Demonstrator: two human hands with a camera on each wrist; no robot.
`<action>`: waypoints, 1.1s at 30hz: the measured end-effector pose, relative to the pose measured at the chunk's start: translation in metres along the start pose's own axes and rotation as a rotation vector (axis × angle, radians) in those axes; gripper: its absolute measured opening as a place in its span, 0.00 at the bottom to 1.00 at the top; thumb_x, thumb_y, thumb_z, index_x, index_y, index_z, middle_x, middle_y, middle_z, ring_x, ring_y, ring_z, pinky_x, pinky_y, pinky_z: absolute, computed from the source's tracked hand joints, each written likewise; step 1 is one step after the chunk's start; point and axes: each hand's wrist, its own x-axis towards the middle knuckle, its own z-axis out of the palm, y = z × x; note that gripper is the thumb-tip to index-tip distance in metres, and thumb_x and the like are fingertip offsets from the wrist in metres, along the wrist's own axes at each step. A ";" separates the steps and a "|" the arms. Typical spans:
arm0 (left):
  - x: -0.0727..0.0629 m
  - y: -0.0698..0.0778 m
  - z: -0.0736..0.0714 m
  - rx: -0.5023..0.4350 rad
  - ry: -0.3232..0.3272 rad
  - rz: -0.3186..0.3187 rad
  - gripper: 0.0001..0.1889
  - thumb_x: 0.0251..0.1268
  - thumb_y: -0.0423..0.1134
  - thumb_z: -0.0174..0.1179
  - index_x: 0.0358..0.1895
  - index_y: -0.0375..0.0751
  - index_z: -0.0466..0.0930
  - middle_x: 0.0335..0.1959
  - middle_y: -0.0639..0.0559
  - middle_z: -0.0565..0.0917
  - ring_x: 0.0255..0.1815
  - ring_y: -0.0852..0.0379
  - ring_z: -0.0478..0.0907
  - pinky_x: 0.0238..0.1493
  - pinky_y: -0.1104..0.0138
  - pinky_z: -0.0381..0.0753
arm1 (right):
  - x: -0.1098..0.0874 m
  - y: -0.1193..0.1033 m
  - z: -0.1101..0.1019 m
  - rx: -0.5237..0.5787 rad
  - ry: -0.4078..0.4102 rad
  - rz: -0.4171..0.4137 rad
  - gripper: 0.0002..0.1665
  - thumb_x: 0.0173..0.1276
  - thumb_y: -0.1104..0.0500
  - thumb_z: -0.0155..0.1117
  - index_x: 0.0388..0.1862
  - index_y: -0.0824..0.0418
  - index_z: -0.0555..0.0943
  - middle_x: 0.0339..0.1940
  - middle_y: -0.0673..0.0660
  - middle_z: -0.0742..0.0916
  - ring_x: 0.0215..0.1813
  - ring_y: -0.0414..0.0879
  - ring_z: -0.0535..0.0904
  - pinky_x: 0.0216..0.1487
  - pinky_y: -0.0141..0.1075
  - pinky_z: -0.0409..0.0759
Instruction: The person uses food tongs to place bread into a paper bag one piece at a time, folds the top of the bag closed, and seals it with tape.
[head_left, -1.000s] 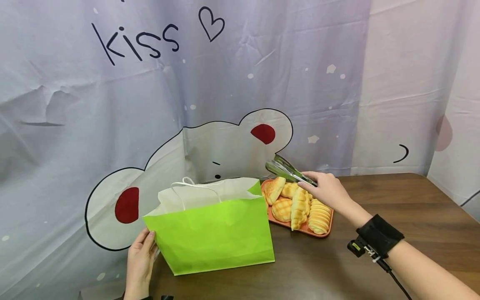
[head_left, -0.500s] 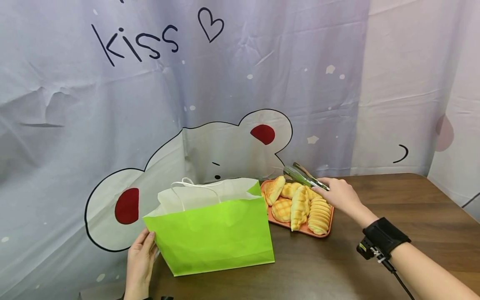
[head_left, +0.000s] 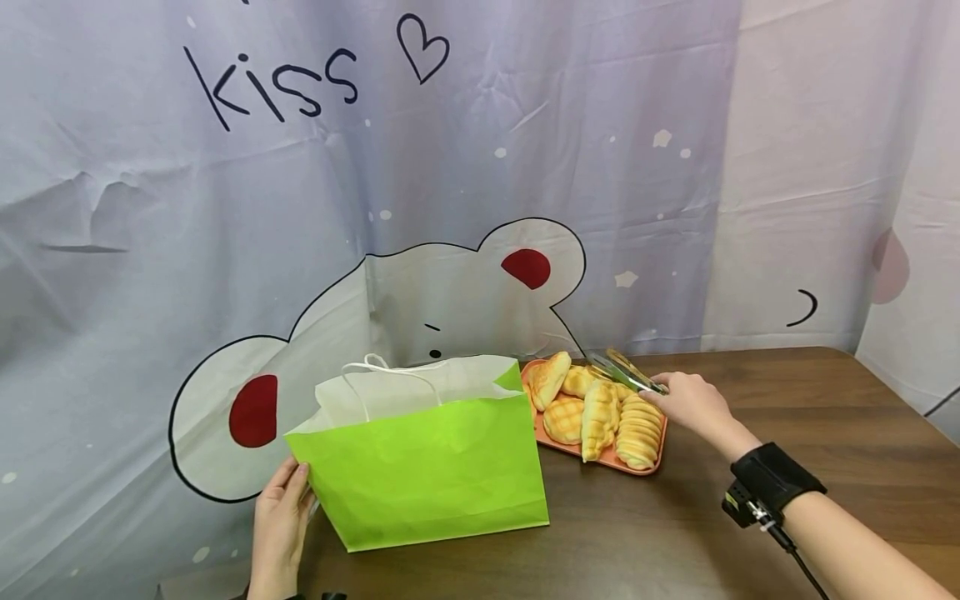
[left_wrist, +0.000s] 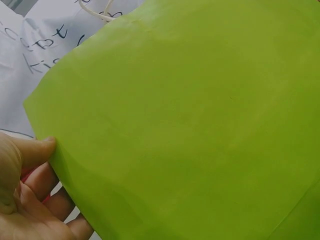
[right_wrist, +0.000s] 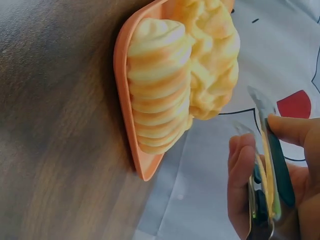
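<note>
Green bag partly hides the left hand and orange tray.

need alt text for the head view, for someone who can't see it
A person's right hand holds metal tongs near an orange tray of breads on a wooden table, while the left hand grips the side edge of an upright green paper bag. Behind hangs a printed cloth reading "kiss".
</note>
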 end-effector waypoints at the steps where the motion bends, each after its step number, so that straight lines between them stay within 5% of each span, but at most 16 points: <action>1: 0.000 0.000 0.000 0.000 0.001 -0.003 0.12 0.77 0.35 0.52 0.48 0.60 0.82 0.47 0.69 0.84 0.46 0.72 0.82 0.45 0.78 0.81 | 0.000 0.001 0.001 -0.002 -0.012 0.009 0.34 0.72 0.41 0.59 0.63 0.67 0.78 0.55 0.73 0.84 0.40 0.61 0.84 0.26 0.41 0.73; 5: 0.000 0.000 0.000 0.003 0.006 -0.011 0.12 0.77 0.35 0.52 0.48 0.60 0.81 0.47 0.69 0.84 0.46 0.72 0.82 0.45 0.78 0.81 | -0.001 0.001 0.004 0.024 -0.092 0.046 0.36 0.73 0.43 0.59 0.65 0.71 0.76 0.38 0.68 0.89 0.30 0.54 0.83 0.24 0.39 0.71; 10: 0.000 0.000 0.000 -0.001 0.014 -0.014 0.12 0.77 0.35 0.53 0.48 0.60 0.81 0.47 0.69 0.84 0.46 0.72 0.82 0.45 0.78 0.81 | -0.001 -0.002 0.008 0.072 -0.162 0.070 0.31 0.74 0.48 0.58 0.63 0.72 0.76 0.13 0.54 0.81 0.16 0.43 0.76 0.21 0.35 0.69; 25: 0.000 0.001 0.003 -0.024 -0.011 0.016 0.13 0.77 0.34 0.52 0.48 0.59 0.82 0.47 0.68 0.85 0.46 0.72 0.82 0.46 0.78 0.81 | -0.004 -0.003 0.017 0.027 -0.020 0.038 0.22 0.75 0.54 0.59 0.58 0.69 0.81 0.37 0.63 0.87 0.23 0.44 0.74 0.21 0.35 0.67; 33: 0.000 0.000 0.002 -0.042 -0.011 0.021 0.14 0.77 0.33 0.51 0.48 0.58 0.83 0.47 0.67 0.85 0.46 0.71 0.82 0.46 0.78 0.81 | -0.006 -0.001 0.013 0.071 0.008 0.006 0.23 0.75 0.55 0.59 0.60 0.70 0.80 0.17 0.53 0.82 0.17 0.42 0.75 0.19 0.35 0.66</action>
